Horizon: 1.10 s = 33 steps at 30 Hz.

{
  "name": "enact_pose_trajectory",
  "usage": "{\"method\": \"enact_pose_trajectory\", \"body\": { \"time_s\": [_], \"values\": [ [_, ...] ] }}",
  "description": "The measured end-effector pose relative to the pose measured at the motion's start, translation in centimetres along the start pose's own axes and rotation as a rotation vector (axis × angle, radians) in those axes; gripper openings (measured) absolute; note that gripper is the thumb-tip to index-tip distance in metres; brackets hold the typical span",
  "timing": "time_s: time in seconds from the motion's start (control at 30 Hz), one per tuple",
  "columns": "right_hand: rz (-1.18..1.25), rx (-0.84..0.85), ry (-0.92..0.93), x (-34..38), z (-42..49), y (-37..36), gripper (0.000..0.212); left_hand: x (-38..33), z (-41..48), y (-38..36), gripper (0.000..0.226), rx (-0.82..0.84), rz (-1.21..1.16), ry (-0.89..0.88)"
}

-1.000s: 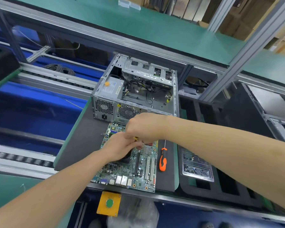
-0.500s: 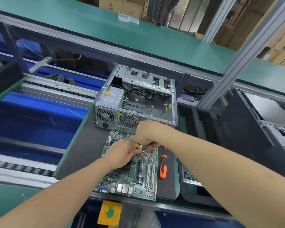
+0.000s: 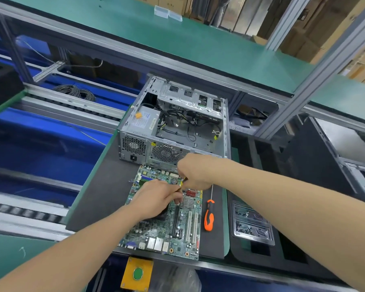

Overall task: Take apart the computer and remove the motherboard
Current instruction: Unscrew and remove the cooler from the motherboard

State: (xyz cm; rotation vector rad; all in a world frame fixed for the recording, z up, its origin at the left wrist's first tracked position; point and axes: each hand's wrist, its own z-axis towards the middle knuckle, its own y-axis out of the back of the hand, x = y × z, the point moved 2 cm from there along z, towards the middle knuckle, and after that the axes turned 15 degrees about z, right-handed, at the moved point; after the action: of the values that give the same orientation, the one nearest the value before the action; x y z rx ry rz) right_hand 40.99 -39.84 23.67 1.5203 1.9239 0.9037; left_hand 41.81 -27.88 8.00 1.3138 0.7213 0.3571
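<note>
Both forearms reach in from the near edge, hands meeting over the far half of the motherboard [image 3: 167,234], which lies flat on the dark mat [image 3: 105,186] just near of the open case [image 3: 226,127]. Right hand [image 3: 193,172] knuckles up, fingers curled round a small yellow tool [image 3: 182,182]. Left hand [image 3: 156,197] curled at its tip, can't tell its grip. Case holds power supply [image 3: 143,121] and loose black cables [image 3: 177,121]. Orange screwdriver [image 3: 209,218] lies right of the board
</note>
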Motion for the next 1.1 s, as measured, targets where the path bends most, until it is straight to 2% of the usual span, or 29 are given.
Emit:
{"method": "enact_pose_trajectory", "body": {
  "time_s": [0.1, 0.2, 0.3, 0.37, 0.43, 0.5, 0.6, 0.67, 0.7, 0.77, 0.87, 1.0, 1.1],
  "values": [
    [-0.208, -0.055, 0.181, 0.3, -0.3, -0.2, 0.033, 0.1, 0.0, 0.0, 0.034, -0.003, -0.036, 0.012],
    [-0.429, -0.103, 0.415, 1.7, -0.3, -0.6, 0.007, 0.2, -0.1, -0.2, 0.031, 0.007, -0.058, 0.016],
    [-0.568, -0.127, 0.522, 1.8, 0.0, -0.8, 0.016, 0.3, -0.3, -0.2, 0.03, 0.007, -0.081, 0.025],
    [-0.575, -0.125, 0.5, 1.6, -0.1, -0.7, 0.02, 0.2, -0.2, -0.2, 0.032, 0.031, -0.06, 0.04],
    [-0.518, -0.128, 0.468, 1.6, -0.4, -0.7, 0.016, 0.2, -0.2, -0.2, 0.032, 0.031, -0.051, 0.053],
    [-0.299, -0.152, 0.357, 1.4, -0.8, -0.5, 0.017, 0.2, -0.2, 0.0, 0.03, 0.024, -0.063, 0.057],
    [0.151, -0.106, -0.013, 0.7, -1.3, 0.1, 0.058, -0.1, -0.3, 0.3, 0.025, 0.023, -0.076, 0.049],
    [0.365, 0.067, -0.286, 0.6, -1.2, 0.0, 0.07, -0.2, -0.3, 0.4, 0.023, 0.005, -0.079, 0.044],
    [0.404, 0.146, -0.357, 0.8, -1.0, 0.0, 0.071, -0.2, -0.3, 0.4, 0.025, 0.007, -0.064, 0.043],
    [0.434, 0.19, -0.362, 1.2, -0.5, 0.1, 0.057, -0.2, -0.3, 0.3, 0.029, 0.015, -0.036, 0.044],
    [0.323, 0.103, -0.239, 1.2, 0.2, 0.3, 0.039, -0.1, -0.3, 0.4, 0.034, 0.029, -0.029, 0.038],
    [0.033, 0.012, -0.117, 0.9, 0.3, -0.4, 0.05, 0.0, -0.2, 0.3, 0.034, 0.056, -0.033, 0.02],
    [0.001, -0.079, 0.002, 0.6, 0.0, -0.9, 0.044, 0.1, -0.1, 0.1, 0.033, 0.054, -0.035, 0.014]
  ]
}}
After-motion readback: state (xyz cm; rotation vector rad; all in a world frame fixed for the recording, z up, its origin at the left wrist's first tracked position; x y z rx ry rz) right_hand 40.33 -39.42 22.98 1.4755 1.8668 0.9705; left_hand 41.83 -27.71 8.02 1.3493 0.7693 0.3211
